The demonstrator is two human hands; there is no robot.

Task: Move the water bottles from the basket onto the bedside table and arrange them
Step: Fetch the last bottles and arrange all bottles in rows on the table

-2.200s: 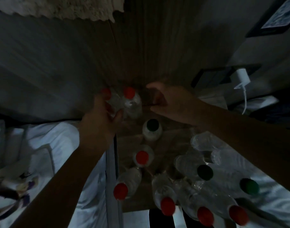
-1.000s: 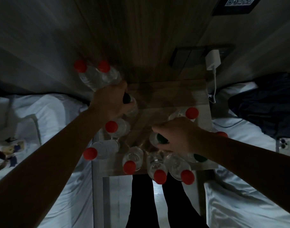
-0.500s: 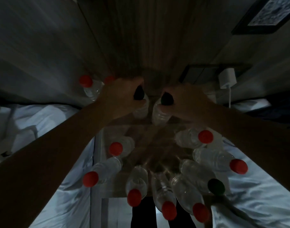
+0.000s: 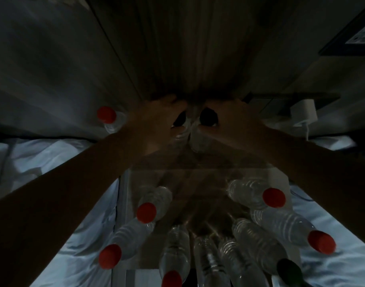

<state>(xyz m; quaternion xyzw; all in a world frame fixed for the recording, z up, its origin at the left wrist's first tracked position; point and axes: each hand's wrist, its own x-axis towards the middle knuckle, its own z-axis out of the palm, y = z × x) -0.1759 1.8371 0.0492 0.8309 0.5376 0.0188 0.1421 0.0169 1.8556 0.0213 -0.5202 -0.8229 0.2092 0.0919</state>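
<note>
At the back of the wooden bedside table (image 4: 198,175), my left hand (image 4: 154,119) grips a clear bottle with a dark cap (image 4: 179,121). Right beside it my right hand (image 4: 237,121) grips a second dark-capped bottle (image 4: 207,119). The two bottles stand upright and almost touch, close to the wooden wall panel. A red-capped bottle (image 4: 107,114) stands at the back left. Several more clear bottles ring the table's front: red caps on the left (image 4: 146,212), on the right (image 4: 273,197) and along the front edge (image 4: 171,279), plus one dark green cap (image 4: 289,270). No basket is in view.
White bedding (image 4: 42,158) lies left of the table and more bedding (image 4: 333,235) lies right of it. A white charger (image 4: 304,112) with a cable is plugged into the wall at the right. A framed picture (image 4: 359,36) hangs at the upper right.
Both hands carried dark-capped bottles from the table's middle and front to its back edge and pushed them together there. The camera has leaned in closer.
</note>
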